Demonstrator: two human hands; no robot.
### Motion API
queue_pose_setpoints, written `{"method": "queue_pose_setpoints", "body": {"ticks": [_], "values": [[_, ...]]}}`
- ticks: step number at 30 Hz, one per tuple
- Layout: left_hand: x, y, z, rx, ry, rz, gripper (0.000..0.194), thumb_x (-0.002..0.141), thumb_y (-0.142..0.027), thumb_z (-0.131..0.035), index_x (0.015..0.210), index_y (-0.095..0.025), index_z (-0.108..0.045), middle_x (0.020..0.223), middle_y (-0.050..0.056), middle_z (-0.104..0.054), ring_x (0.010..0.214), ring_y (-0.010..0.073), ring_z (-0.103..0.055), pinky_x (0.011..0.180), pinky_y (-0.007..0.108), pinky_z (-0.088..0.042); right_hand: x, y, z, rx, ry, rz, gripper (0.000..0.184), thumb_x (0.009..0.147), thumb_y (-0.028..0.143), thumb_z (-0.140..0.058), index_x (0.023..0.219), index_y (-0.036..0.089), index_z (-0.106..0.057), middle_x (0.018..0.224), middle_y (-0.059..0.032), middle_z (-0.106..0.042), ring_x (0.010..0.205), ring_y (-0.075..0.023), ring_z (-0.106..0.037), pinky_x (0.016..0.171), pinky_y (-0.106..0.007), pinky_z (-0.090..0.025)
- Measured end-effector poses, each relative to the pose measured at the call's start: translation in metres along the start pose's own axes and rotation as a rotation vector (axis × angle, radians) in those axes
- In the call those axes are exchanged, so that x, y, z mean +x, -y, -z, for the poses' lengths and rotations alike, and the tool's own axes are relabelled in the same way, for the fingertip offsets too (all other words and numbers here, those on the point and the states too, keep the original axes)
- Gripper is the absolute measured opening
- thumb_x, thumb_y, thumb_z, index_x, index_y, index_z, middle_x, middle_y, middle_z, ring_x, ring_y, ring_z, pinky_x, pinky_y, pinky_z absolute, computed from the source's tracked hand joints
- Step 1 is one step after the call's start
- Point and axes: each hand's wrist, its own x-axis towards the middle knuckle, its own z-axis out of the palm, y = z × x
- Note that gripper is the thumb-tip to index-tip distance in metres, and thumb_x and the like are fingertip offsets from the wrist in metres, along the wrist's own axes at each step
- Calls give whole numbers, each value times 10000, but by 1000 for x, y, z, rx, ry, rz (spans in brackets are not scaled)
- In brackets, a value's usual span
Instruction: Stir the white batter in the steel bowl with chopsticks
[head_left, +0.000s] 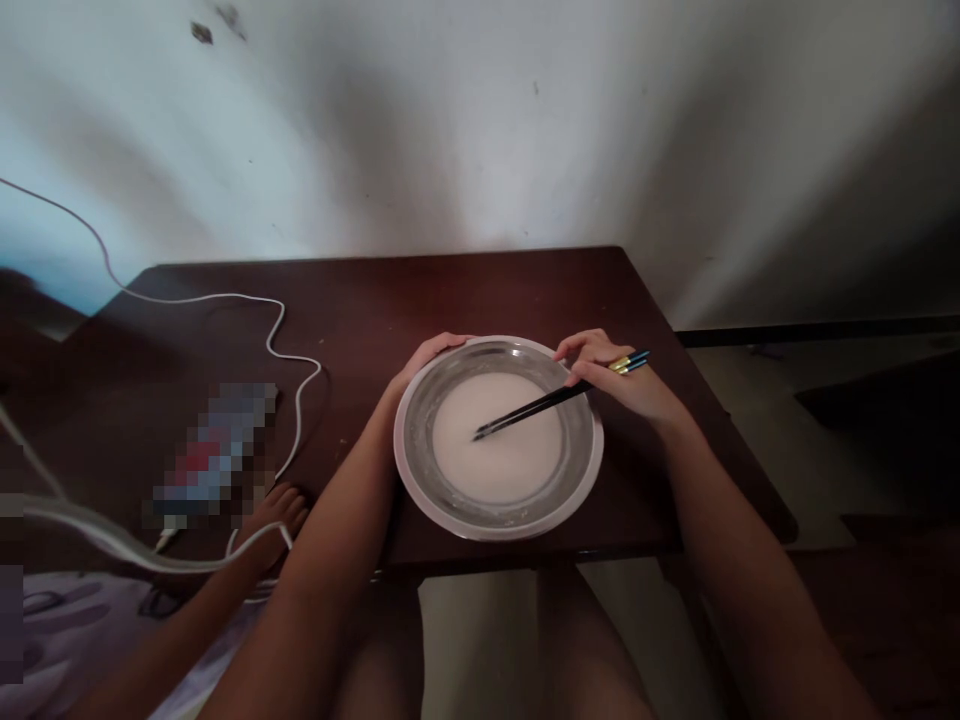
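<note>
I have the right hand (611, 370) closed on a pair of chopsticks (559, 396), pinching them from above between thumb and fingers, over the bowl's far-right rim. They are dark, with gold bands and blue butt ends that stick out past the hand to the right. They slant down leftward, nearly side by side, and their tips meet the pale liquid (487, 470) near its middle; how deep they sit, I can't make out.

My left hand (435, 352) lies along the outside of the bowl (400, 440) at its far-left edge, fingers curved by the rim. Part of it is hidden, so I can't tell whether it grips or only rests there. The bowl is metal, wide-rimmed, and stands upright near the table's front edge, between my two forearms. The liquid covers its bottom, and faint pale smears mark the inner wall.

Further out, the dark red table (450, 290) runs back to a pale, scuffed wall (487, 150). Left of my left forearm, another person's hand (281, 515) rests on the table, a white cable (225, 296) winding down toward it from the far left. Just beyond that hand lies a phone-like device (225, 440), its face pixelated. Patterned cloth (90, 630) fills the near-left corner. On the right, past the table, I see grey floor (735, 400).
</note>
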Motion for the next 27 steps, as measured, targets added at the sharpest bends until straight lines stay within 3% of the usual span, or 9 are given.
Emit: {"method": "queue_pose_setpoints", "body": {"ticks": [5,8,12,16,19,23,27], "values": [[0,0,-1,-23,17,15,278,811,-342,-636,955,-183,-812,830,57,-812,868,273,-761,812,324,-573,-2,-7,13,35,-204,52,407,957,469,-672,607,290,-776,971,-63,-774,1120,-307,-610,1093,-523,-389],[0,-1,-1,-25,12,24,286,818,-328,-628,995,-194,-809,818,46,-809,879,273,-767,801,320,-578,-4,-4,12,96,-112,46,470,976,491,-644,567,285,-753,966,-68,-776,1109,-302,-611,1087,-516,-400],[0,-1,-3,-38,-12,16,297,815,-324,-630,1015,-184,-799,813,43,-807,859,264,-766,800,309,-575,-3,2,0,57,38,-4,316,946,417,-688,687,282,-809,1033,-71,-782,1151,-302,-626,1063,-507,-437],[0,0,-2,-44,4,18,326,801,-334,-650,1043,-169,-792,838,48,-811,866,264,-765,831,321,-573,-1,-2,3,-2,-83,27,289,939,399,-698,693,285,-798,996,-60,-778,1131,-302,-627,1069,-514,-422],[1,1,-1,-37,4,15,321,807,-343,-655,1033,-164,-797,852,57,-811,893,273,-766,848,327,-572,-3,-5,13,30,-153,54,404,960,453,-681,598,283,-745,989,-55,-783,1110,-303,-624,1085,-519,-406],[2,1,1,-45,-7,17,327,812,-322,-660,1073,-186,-803,863,60,-813,939,292,-769,863,342,-573,-5,-3,15,113,-74,47,503,968,534,-657,535,286,-719,963,-61,-789,1130,-311,-614,1108,-531,-411],[2,1,-1,-63,-21,18,326,805,-319,-657,1075,-215,-808,864,57,-817,968,314,-767,864,353,-572,-4,2,4,71,35,2,375,952,456,-686,635,288,-794,1039,-68,-793,1162,-306,-623,1086,-524,-438]]}}
